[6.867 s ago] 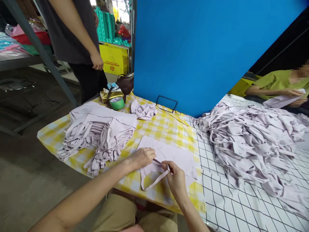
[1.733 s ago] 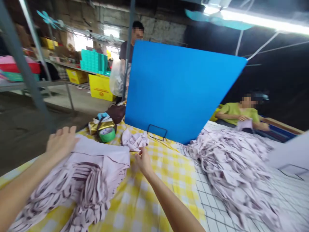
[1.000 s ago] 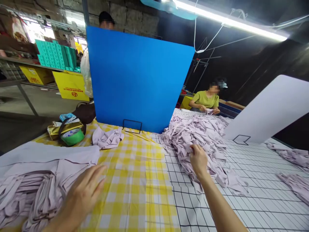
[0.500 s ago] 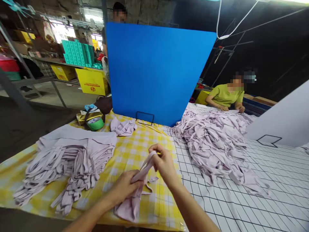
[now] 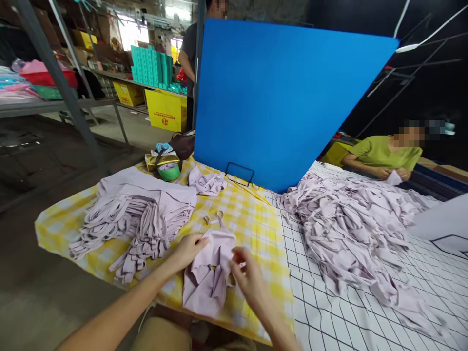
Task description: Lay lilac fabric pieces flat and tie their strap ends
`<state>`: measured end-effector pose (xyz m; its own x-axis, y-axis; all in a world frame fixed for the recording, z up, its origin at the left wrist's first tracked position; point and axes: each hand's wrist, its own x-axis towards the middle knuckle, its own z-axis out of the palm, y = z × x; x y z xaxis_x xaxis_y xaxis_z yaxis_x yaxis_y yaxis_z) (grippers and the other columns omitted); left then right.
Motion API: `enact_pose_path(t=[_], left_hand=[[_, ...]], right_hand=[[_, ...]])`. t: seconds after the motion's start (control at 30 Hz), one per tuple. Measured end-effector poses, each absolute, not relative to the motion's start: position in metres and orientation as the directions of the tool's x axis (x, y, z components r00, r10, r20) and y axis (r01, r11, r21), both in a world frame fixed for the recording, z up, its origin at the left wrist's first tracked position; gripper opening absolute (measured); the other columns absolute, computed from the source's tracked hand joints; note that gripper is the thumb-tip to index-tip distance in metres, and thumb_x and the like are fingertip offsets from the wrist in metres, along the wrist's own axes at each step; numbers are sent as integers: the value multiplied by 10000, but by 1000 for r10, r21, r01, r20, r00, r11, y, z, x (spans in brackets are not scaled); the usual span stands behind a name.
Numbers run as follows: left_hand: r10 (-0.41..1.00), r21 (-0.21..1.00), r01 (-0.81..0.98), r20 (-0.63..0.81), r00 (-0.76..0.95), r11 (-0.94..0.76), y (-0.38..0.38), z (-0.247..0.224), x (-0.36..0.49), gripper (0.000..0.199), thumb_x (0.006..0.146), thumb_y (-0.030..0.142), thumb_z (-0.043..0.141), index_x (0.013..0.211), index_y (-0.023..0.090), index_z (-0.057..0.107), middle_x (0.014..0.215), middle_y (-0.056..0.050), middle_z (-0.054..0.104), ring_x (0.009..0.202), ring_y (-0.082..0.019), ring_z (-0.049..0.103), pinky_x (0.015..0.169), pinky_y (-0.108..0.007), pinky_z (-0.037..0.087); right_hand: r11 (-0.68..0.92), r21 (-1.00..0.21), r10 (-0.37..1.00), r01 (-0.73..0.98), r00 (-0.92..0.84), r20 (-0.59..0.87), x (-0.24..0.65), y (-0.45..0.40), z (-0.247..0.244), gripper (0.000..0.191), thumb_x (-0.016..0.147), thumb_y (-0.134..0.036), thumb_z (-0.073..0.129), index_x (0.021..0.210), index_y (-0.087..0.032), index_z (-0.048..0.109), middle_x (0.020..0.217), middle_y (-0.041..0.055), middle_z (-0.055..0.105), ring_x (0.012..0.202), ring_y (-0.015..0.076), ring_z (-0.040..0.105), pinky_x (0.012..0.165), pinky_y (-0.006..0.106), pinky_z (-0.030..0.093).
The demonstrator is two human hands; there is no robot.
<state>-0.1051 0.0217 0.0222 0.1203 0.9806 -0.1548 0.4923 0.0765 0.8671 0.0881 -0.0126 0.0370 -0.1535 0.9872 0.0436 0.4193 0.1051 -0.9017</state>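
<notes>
A pale lilac garment piece [image 5: 206,292] with thin straps lies partly spread on the yellow checked cover in front of me. My left hand [image 5: 190,251] is closed on its upper left edge, thumb on top. At the right edge of the fabric, the fingers of my right hand [image 5: 248,273] are curled in a pinch, slightly blurred. One narrow strap loops out beyond the top of the piece. To the left is a neat stack of matching lilac pieces [image 5: 146,187], straps hanging toward me.
A large heap of lilac pieces [image 5: 351,229] covers part of the white grid-patterned cloth [image 5: 321,321]. Behind stands a tall blue panel [image 5: 281,102]. Green tape [image 5: 169,171] and a crumpled lilac piece [image 5: 206,182] lie farther back. A person in a yellow-green top [image 5: 387,156] handles fabric across the table.
The garment piece, bunched and raised between my hands before, now lies flatter on the table. My right hand has come down from the strap to the piece's right edge. The view has swung left.
</notes>
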Motion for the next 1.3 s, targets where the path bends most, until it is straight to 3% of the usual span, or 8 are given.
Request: enact_pose_path(t=[0.27,0.43,0.6,0.77,0.9,1.0,1.17,1.3], left_hand=[[963,712,685,263,-63,-150,6,25,-109,274,782,170,426,1042,181,514,915,-43,561,858,-185,531,791,-314,424],[941,579,742,236,243,-337,-61,9,-87,143,817,183,434,912,195,539,867,-40,579,794,-180,575,715,-297,478],[957,455,843,97,273,-286,-92,-5,-59,331,709,287,610,1011,164,556,1044,-109,575,969,-283,544,868,-435,440],[955,638,731,24,295,-242,-72,8,-68,166,788,123,453,853,166,599,906,-63,603,912,-225,540,838,-379,433],[932,967,220,-191,306,126,-51,25,-88,214,791,342,529,812,136,583,784,-37,590,765,-177,552,735,-305,457],[864,899,-132,-348,364,418,-35,39,-103,449,729,540,558,919,133,554,749,-20,562,652,-141,540,641,-286,467],[963,948,301,-173,208,105,-24,54,-116,396,696,529,596,804,152,541,687,7,527,632,-143,507,594,-256,413],[954,678,671,206,218,-300,-28,53,-101,385,694,377,646,1006,179,539,969,-53,587,900,-226,527,803,-343,401]], right_hand=[[613,-297,790,732,-580,198,81,-26,26,383,704,87,363,881,-177,576,1046,104,575,922,223,521,745,369,459],[658,-157,753,737,-644,135,105,-12,14,501,704,79,374,1082,-193,560,1242,138,519,1172,288,457,818,414,459],[646,-370,752,668,-642,152,93,-8,19,257,810,-31,392,833,-177,602,1180,117,577,1176,262,471,866,378,435],[433,-660,842,614,-537,53,95,-5,48,181,881,-196,379,742,-201,496,657,-3,558,659,157,543,624,273,417],[224,-829,892,513,-451,-38,107,-5,66,236,893,-362,388,724,-203,436,596,-44,436,555,115,423,518,223,329],[135,-880,846,455,-515,-136,113,-5,74,220,809,-406,543,846,-200,477,698,-30,486,628,121,446,533,215,332],[68,-861,836,504,-499,-226,113,-6,77,225,814,-390,519,728,-183,492,628,-45,423,587,107,391,521,214,295],[31,-900,840,435,-499,-213,103,-10,84,330,807,-478,511,676,-178,472,585,-54,368,545,93,344,490,211,265]])
